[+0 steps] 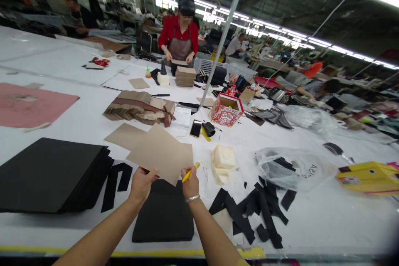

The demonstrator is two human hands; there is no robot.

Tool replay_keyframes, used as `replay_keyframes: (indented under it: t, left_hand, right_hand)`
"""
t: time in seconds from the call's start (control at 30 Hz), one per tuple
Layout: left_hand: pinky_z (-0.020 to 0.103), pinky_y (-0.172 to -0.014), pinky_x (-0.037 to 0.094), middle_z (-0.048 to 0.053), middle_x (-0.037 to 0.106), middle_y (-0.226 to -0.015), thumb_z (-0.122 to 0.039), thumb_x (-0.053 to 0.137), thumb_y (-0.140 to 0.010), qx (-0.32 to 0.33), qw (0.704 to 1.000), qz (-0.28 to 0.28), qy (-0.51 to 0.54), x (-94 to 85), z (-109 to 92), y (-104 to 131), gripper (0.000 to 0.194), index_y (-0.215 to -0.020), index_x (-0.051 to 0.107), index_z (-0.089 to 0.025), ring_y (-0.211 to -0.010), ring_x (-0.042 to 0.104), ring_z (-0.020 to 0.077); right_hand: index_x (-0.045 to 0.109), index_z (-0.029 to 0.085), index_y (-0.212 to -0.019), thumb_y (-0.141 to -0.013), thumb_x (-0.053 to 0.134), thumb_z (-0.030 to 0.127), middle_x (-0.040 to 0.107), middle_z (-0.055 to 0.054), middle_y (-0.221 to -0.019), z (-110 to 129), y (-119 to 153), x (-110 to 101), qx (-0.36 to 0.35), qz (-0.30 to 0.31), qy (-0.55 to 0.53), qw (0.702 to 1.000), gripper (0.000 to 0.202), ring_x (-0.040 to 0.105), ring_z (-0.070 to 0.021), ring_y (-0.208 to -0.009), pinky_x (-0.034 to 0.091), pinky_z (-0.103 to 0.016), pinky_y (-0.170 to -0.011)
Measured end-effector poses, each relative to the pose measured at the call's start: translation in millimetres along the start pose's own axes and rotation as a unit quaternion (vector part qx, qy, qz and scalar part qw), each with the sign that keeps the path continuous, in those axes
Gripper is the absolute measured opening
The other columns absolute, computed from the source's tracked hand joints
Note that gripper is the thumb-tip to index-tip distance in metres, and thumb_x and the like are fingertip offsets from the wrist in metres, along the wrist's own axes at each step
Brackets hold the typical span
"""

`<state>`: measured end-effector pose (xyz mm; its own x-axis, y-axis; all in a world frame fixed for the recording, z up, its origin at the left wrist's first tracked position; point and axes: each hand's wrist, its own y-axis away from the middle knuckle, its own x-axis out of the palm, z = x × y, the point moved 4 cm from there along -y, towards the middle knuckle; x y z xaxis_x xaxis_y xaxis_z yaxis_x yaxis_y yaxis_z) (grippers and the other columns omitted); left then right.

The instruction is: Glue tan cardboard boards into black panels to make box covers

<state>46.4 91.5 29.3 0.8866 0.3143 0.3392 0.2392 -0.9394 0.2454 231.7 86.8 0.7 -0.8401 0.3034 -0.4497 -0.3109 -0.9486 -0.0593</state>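
My left hand pinches the near edge of a tan cardboard sheet, which is held tilted above the table. More tan sheets lie behind it. My right hand is closed around a slim yellow utility knife, close to the sheet's right corner; whether its fingers also touch the sheet I cannot tell. Below both hands is a neat stack of black sheets. A larger stack of black sheets stands to the left, with black cut strips beside it.
Black scraps, a clear plastic bag and a cream plastic container lie on the right. Beyond are a phone, a red patterned box and bundled tan pieces. A co-worker in red handles sheets across the table.
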Motion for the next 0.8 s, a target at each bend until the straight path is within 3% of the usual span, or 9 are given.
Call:
replay_keyframes:
  t: [0.2,0.27,0.33,0.43,0.53,0.63,0.8]
  left_hand:
    - [0.034,-0.068,0.051,0.007,0.064,-0.089,-0.026,0.073,-0.056,-0.038,0.995,0.030,0.089,-5.6,-1.4,36.8,0.053,-0.103,0.053,-0.015,-0.083,0.061,0.0217]
    - [0.032,-0.068,0.050,0.004,0.064,-0.092,-0.030,0.070,-0.061,-0.033,0.993,0.004,0.113,-19.9,-2.9,38.6,0.046,-0.103,0.054,-0.020,-0.085,0.060,0.0194]
    - [0.028,-0.064,0.049,0.001,0.063,-0.089,-0.036,0.066,-0.065,-0.034,0.992,-0.064,0.105,-45.5,1.9,38.3,0.039,-0.100,0.054,-0.023,-0.080,0.060,0.0155]
    - [0.023,-0.055,0.045,-0.001,0.063,-0.075,-0.045,0.063,-0.065,-0.062,0.989,-0.131,-0.026,-89.6,22.1,43.0,0.036,-0.090,0.057,-0.020,-0.064,0.058,0.0124]
    - [0.021,-0.051,0.041,-0.001,0.062,-0.067,-0.048,0.059,-0.065,-0.075,0.967,-0.080,-0.229,-118.9,47.6,54.8,0.035,-0.080,0.062,-0.016,-0.060,0.055,0.0134]
    - [0.022,-0.053,0.040,-0.001,0.063,-0.064,-0.048,0.053,-0.069,-0.066,0.928,-0.009,-0.366,-131.5,70.4,64.6,0.032,-0.072,0.063,-0.017,-0.061,0.056,0.0148]
    - [0.023,-0.060,0.040,0.000,0.063,-0.064,-0.043,0.048,-0.071,-0.046,0.888,0.009,-0.458,-137.4,89.7,56.4,0.029,-0.066,0.061,-0.018,-0.064,0.057,0.0155]
  right_hand:
    - [0.037,0.021,-0.087,-0.077,0.051,0.033,0.053,0.005,-0.065,2.5,11.9,-8.2,-0.011,0.015,-0.110,0.994,0.021,0.053,-0.0112,-0.060,0.044,-0.025,-0.065]
    - [0.037,0.021,-0.087,-0.077,0.053,0.034,0.053,0.004,-0.066,0.9,18.1,-16.7,-0.011,0.032,-0.138,0.990,0.023,0.053,-0.0112,-0.061,0.044,-0.025,-0.065]
    - [0.037,0.021,-0.088,-0.076,0.054,0.035,0.053,0.004,-0.068,-4.4,26.4,-27.1,-0.014,0.060,-0.147,0.987,0.024,0.052,-0.0112,-0.061,0.043,-0.025,-0.064]
    - [0.038,0.021,-0.088,-0.077,0.054,0.035,0.052,0.003,-0.069,-22.7,43.0,-43.2,-0.021,0.106,-0.103,0.989,0.024,0.052,-0.0114,-0.062,0.043,-0.024,-0.063]
    - [0.042,0.020,-0.086,-0.078,0.052,0.037,0.054,0.001,-0.071,-49.3,62.0,-54.2,-0.033,0.128,-0.006,0.991,0.022,0.053,-0.0123,-0.064,0.043,-0.024,-0.064]
    - [0.044,0.019,-0.084,-0.081,0.047,0.041,0.055,0.000,-0.069,-74.8,77.6,-54.3,-0.034,0.138,0.100,0.985,0.022,0.053,-0.0127,-0.058,0.041,-0.024,-0.059]
    - [0.048,0.018,-0.084,-0.085,0.037,0.044,0.056,-0.001,-0.066,-98.5,83.5,-40.9,-0.055,0.115,0.211,0.969,0.028,0.053,-0.0142,-0.054,0.038,-0.024,-0.054]
